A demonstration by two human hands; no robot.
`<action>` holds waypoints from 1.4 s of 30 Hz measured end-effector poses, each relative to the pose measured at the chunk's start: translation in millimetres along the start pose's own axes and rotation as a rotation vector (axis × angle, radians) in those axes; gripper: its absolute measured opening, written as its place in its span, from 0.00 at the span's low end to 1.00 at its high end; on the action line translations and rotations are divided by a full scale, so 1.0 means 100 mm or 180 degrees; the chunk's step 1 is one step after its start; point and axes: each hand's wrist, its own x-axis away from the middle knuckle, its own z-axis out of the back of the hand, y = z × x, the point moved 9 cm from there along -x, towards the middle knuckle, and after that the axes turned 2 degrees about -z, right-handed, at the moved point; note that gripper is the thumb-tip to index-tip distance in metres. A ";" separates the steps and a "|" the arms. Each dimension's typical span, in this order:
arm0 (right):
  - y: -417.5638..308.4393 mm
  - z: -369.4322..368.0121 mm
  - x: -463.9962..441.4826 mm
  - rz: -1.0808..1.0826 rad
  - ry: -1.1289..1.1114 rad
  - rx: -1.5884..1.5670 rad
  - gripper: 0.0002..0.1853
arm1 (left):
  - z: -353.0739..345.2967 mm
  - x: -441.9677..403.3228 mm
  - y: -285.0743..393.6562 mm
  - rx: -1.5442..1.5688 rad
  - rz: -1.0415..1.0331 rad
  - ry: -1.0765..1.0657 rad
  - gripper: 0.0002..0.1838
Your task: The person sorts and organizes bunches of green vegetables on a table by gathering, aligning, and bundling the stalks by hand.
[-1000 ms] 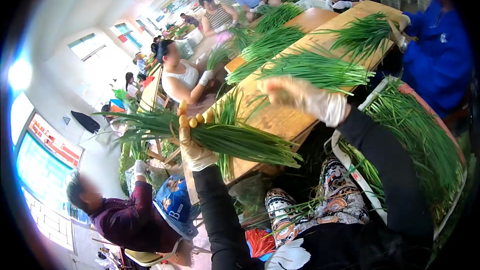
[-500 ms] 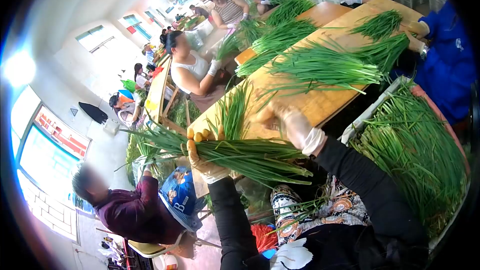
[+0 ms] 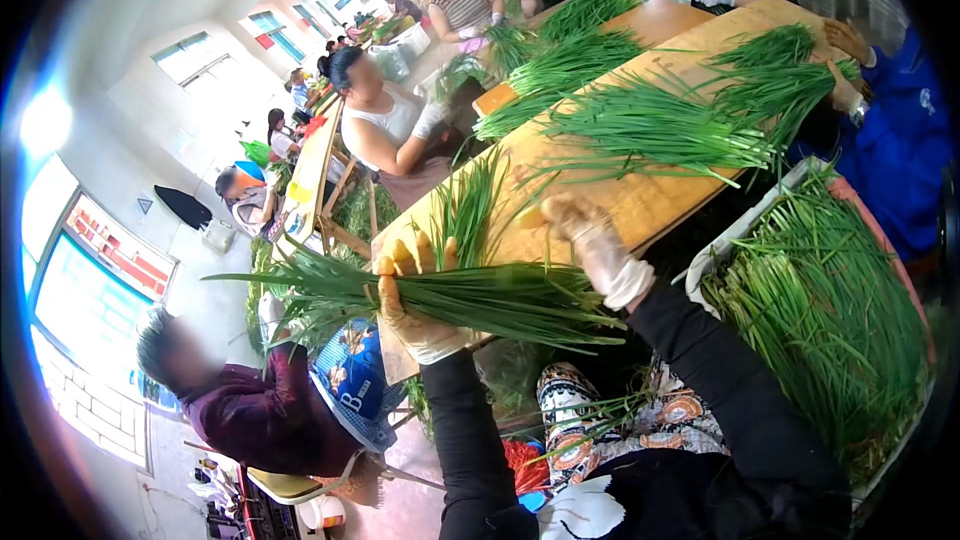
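Observation:
A bunch of garlic chives lies across my left hand, its leafy tips to the left and its stem ends to the right. My left thumb and fingers, in a thin glove with yellow fingertips, are around the bunch near its middle. Just above the stem ends is my right hand, in a pale glove, apart from the bunch. Its fingers are bent together, a yellow fingertip pointing left; anything between them is too small to see. Behind my left hand, a smaller clump of chives rests on the wooden table.
A larger pile of chives spreads over the table. At my right stands a crate full of loose chives. A co-worker in a blue sleeve is at the far right; another in dark purple sits at left.
The bunch has shifted slightly left and up, and my left fingers stand more upright behind it. My right hand, blurred before, shows more sharply in nearly the same place.

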 end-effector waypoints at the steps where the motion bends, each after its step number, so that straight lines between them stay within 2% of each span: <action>1: 0.07 0.15 0.03 -0.0310 0.0354 -0.0593 0.10 | 0.05 -0.01 0.05 -0.0065 -0.0046 0.0085 0.13; 3: 0.04 0.31 0.09 -0.0536 0.0396 -0.1102 0.09 | 0.15 0.01 0.19 -0.0182 -0.0189 0.0270 0.12; 4: 0.14 0.40 0.16 -0.0967 0.0798 -0.1607 0.12 | 0.05 -0.01 0.21 0.0232 -0.0146 -0.0099 0.11; 5: 0.11 0.47 0.22 -0.0966 0.0801 -0.1605 0.12 | 0.12 0.03 0.27 0.0352 -0.0253 0.0264 0.11; 7: 0.02 0.40 0.40 -0.1117 -0.0072 -0.1888 0.17 | 0.11 -0.03 0.39 0.0783 -0.0040 -0.0433 0.10; 9: 0.00 0.53 0.62 -0.1431 -0.0190 -0.0858 0.20 | 0.15 -0.03 0.55 0.1043 -0.0052 -0.0499 0.11; 10: 0.01 0.72 0.74 -0.1516 0.0206 -0.0330 0.20 | 0.20 -0.03 0.65 0.1103 -0.0019 -0.0598 0.11; 12: 0.08 1.11 0.92 -0.1689 0.0514 0.0548 0.19 | 0.21 -0.03 0.80 0.1279 -0.0003 -0.0664 0.12; 13: 0.12 1.30 0.99 -0.1584 0.0282 0.1223 0.17 | 0.24 -0.03 0.93 0.1399 -0.0158 -0.0736 0.12; 15: 0.18 1.50 1.20 -0.1917 0.0105 0.2176 0.15 | 0.30 -0.03 1.12 0.1374 -0.0288 -0.0755 0.12; 17: 0.36 1.31 1.44 -0.2820 -0.0617 0.2482 0.18 | 0.35 -0.01 1.20 0.1318 -0.0614 -0.0579 0.12; 18: 0.23 0.99 1.35 -0.1897 -0.1115 0.2418 0.33 | 0.30 -0.01 1.18 0.1278 -0.0591 -0.0627 0.13; 19: 0.16 0.74 1.30 -0.1725 -0.1475 0.2139 0.46 | 0.23 -0.02 1.14 0.1249 -0.0558 -0.0678 0.13; 21: -0.18 0.38 1.00 -0.0093 -0.1449 0.2664 0.51 | 0.09 -0.05 1.05 0.1315 -0.0392 -0.0850 0.13; 23: -0.41 0.16 0.77 0.0427 -0.1046 0.3014 0.48 | -0.04 -0.06 0.99 0.1289 -0.0258 -0.1040 0.13; 25: -0.28 -0.06 0.72 0.0691 -0.1484 0.2837 0.39 | -0.12 -0.05 0.95 0.1239 -0.0251 -0.1089 0.13; 26: -0.13 -0.11 0.76 0.0606 -0.1762 0.2634 0.28 | -0.08 -0.05 0.98 0.1071 -0.0465 -0.0832 0.13; 27: -0.10 -0.15 0.77 0.0620 -0.1782 0.3062 0.21 | -0.02 -0.04 1.01 0.0900 -0.0683 -0.0573 0.13; 29: 0.03 -0.01 0.77 -0.1184 -0.1186 0.0494 0.18 | -0.09 0.01 0.92 0.0685 -0.0696 -0.0702 0.12; 31: -0.11 0.05 0.66 -0.1757 -0.0892 0.0225 0.19 | 0.12 0.12 0.81 -0.0416 -0.0599 0.0507 0.13; 32: -0.07 0.18 0.62 -0.2136 -0.0679 -0.0014 0.19 | 0.26 0.21 0.83 -0.0963 -0.0626 0.0852 0.15; 33: -0.17 0.26 0.51 -0.1814 -0.0302 0.0073 0.20 | 0.12 0.20 0.67 -0.0619 -0.0430 0.0366 0.16; 36: 0.00 0.46 0.43 -0.1533 -0.0148 -0.0158 0.24 | 0.08 0.31 0.40 -0.1212 0.0342 0.0404 0.16; 38: -0.01 0.54 0.47 -0.1206 0.0388 -0.0681 0.27 | 0.17 0.26 0.34 -0.1297 0.0393 0.0307 0.16; 39: 0.03 0.57 0.49 -0.1201 0.0392 -0.0670 0.27 | 0.16 0.26 0.31 -0.1223 0.0472 0.0327 0.17; 41: 0.15 0.34 0.54 -0.1465 -0.0478 -0.1968 0.30 | 0.23 0.26 0.30 -0.1188 0.0488 0.0404 0.17; 42: 0.15 0.26 0.57 -0.1550 -0.0699 -0.2160 0.36 | 0.27 0.26 0.30 -0.1164 0.0499 0.0483 0.18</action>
